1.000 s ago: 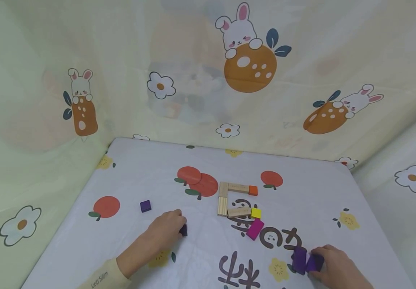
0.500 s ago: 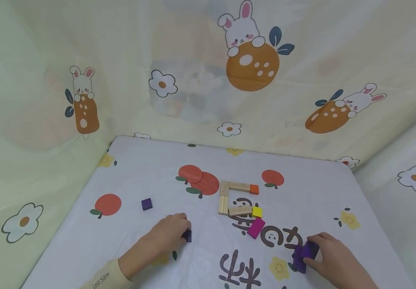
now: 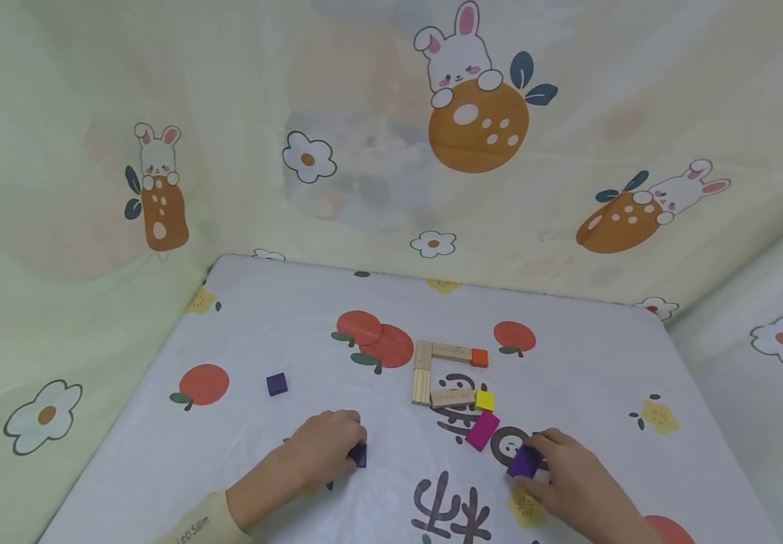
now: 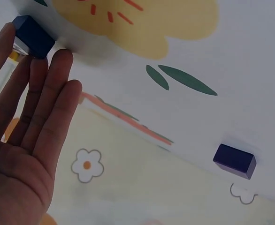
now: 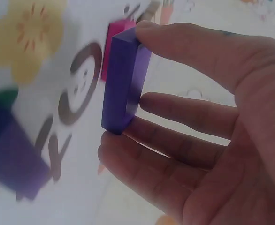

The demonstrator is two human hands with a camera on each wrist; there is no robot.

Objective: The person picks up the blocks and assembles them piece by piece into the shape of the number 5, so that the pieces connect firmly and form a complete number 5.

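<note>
My left hand (image 3: 329, 447) pinches a small dark purple block (image 3: 360, 455) by its fingertips, low over the white cloth; in the left wrist view this block (image 4: 35, 37) looks dark blue. My right hand (image 3: 571, 477) grips a purple rectangular block (image 3: 524, 462) between thumb and fingers. Seen from the right wrist, the block (image 5: 121, 79) is held on its narrow ends. A second purple block (image 5: 15, 154) lies on the cloth nearby, hidden by the hand in the head view. Just beyond the held block lies a magenta block (image 3: 483, 431).
Natural wooden blocks (image 3: 422, 385) form an open-sided outline, with an orange cube (image 3: 479, 357) and a yellow cube (image 3: 484, 400) at two ends. Another dark purple block (image 3: 276, 384) lies to the left. Printed curtains (image 3: 364, 151) enclose the table's back and sides.
My right hand has lifted one purple block away from beside the other and carried it left toward the magenta block. The left hand has shifted slightly right and nearer with its block.
</note>
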